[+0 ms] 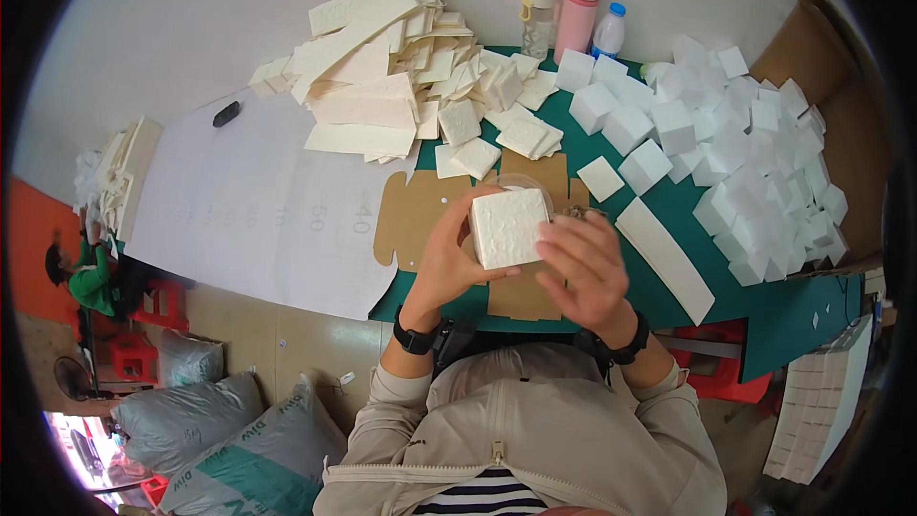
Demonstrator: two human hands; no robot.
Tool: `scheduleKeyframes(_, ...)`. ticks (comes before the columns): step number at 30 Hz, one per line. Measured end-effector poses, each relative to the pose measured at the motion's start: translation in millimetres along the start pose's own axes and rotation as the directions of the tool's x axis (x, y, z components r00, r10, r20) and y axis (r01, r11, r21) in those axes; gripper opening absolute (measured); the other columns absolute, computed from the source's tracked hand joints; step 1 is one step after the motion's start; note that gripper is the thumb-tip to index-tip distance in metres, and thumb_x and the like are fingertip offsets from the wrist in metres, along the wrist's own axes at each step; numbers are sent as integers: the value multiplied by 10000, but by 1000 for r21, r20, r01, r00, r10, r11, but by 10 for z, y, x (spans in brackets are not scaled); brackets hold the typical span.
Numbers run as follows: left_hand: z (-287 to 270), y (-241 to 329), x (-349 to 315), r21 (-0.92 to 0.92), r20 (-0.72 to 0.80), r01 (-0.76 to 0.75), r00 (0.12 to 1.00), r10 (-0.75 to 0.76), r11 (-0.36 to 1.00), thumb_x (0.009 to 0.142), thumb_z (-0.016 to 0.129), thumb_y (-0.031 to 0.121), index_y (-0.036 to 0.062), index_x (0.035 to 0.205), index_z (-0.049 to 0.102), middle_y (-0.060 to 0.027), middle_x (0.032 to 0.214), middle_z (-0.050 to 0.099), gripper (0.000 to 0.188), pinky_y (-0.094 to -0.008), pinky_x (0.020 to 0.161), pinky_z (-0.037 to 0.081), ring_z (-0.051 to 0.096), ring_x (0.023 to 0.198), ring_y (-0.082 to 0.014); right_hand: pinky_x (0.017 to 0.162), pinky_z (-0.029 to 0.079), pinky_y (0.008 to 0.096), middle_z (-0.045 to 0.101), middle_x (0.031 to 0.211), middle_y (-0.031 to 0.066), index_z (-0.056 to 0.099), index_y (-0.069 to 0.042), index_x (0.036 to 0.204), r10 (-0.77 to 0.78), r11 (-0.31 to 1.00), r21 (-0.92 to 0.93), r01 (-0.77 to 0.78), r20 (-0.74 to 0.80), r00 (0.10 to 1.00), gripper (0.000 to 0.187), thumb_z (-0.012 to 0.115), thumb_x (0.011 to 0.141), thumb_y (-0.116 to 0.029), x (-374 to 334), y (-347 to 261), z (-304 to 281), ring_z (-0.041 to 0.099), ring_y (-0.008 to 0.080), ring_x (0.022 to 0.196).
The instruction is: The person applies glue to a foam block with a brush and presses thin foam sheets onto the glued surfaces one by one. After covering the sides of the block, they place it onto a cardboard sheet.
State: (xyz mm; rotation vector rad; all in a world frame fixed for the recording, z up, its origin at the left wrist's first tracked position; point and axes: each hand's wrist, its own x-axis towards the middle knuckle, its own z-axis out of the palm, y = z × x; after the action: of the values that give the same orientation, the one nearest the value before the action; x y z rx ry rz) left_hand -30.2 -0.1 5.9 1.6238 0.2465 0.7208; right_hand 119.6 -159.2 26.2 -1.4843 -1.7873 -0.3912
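Block [511, 228], cream and square, between both hands [443, 254]

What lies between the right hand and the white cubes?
Between the right hand and the white cubes, the head view shows a long cream strip on the green tabletop.

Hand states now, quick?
Left hand: closed, holding the cream square block.
Right hand: open, at the block's right edge; firm contact can't be told.
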Motion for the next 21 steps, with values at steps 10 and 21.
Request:
scheduleKeyframes(10, 14, 5, 23, -15, -13, 25, 1000, -25, 1000, 583, 938, 100, 74, 1333, 499, -55, 1305, 551, 870, -368, 1086, 407, 522, 1248, -198, 755, 501, 363, 655, 997, 75, 703, -50, 943, 35, 999, 11, -33, -204, 978, 357, 853, 619, -43, 100, 11, -64, 577, 272, 894)
scheduleKeyframes(21, 3, -5, 8, 18, -10, 7, 1000, -7, 1000, 583, 941, 112, 70, 1338, 496, -66, 1322, 550, 878, -374, 1084, 413, 524, 1251, -203, 728, 468, 365, 624, 923, 58, 706, -43, 901, -22, 1000, -11, 21, -136, 990, 279, 819, 647, -29, 112, 41, -93, 542, 249, 851)
